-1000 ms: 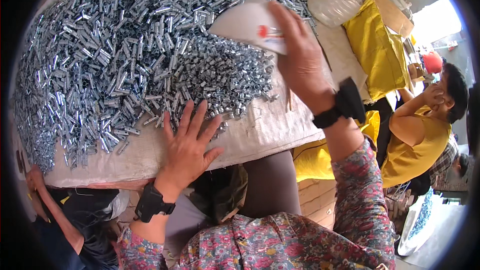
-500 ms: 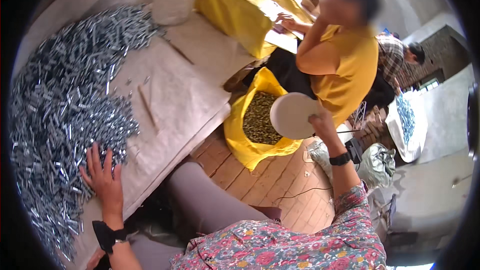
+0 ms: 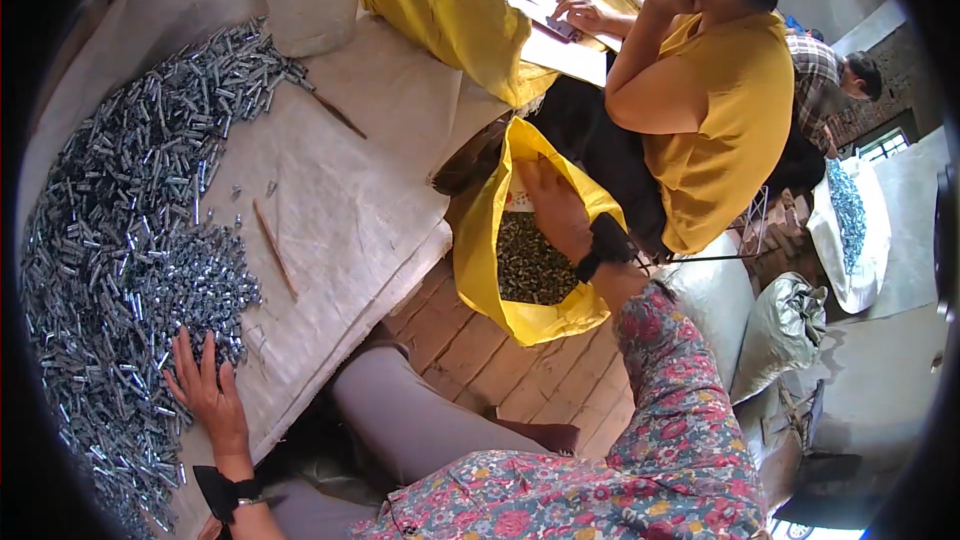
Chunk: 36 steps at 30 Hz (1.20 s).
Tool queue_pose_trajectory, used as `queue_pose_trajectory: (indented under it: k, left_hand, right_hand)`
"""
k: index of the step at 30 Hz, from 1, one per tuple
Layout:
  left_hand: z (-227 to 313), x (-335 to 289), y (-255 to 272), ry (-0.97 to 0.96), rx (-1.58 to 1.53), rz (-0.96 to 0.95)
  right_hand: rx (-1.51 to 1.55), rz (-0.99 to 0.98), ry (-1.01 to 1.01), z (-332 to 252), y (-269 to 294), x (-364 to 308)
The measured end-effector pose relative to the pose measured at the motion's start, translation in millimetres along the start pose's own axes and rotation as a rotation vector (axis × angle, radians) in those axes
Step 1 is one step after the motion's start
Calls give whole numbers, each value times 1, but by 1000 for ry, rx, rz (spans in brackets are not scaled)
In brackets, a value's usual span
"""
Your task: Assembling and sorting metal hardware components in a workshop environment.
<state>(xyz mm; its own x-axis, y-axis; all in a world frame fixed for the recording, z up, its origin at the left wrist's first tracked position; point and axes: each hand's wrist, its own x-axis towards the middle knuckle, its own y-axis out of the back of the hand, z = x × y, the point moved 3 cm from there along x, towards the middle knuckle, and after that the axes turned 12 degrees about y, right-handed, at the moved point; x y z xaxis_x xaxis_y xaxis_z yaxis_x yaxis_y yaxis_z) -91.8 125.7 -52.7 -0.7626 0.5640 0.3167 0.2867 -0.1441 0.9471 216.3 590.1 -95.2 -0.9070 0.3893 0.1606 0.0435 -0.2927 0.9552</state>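
At lower left the left hand (image 3: 212,395) is spread flat on metal parts (image 3: 130,240); at centre the right hand (image 3: 556,210) is reached into a yellow sack (image 3: 480,240), its grip hidden, so emptying seems under way and withdrawal is called for.

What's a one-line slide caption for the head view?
Left hand flat on a pile of small metal parts; right hand reaches into an open yellow sack of dark pieces.

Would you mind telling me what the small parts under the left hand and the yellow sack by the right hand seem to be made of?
The small parts look like bright plated metal: silvery, shiny, with glints. The yellow sack looks like thin woven plastic or coated cloth: it folds softly and has a slight sheen; which one I cannot tell.
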Motion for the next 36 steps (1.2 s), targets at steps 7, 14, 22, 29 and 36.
queue_pose_trajectory:
  k: [7,14,22,29,36]
  left_hand:
    - [6,1,1,10,-24,-39]
    - [4,1,0,22,-17,-25]
    - [10,2,5,21,-51,-49]
    - [5,0,8,43,-24,-96]
    - [7,0,7,52,-36,-106]
  right_hand:
    - [-160,-152,-34,7,-48,-59]
    - [479,-539,-155,33,-38,-63]
    - [911,-856,-205,52,-83,-75]
    - [922,-1159,-191,42,-42,-46]
    - [1156,-1104,-230,47,-133,-88]
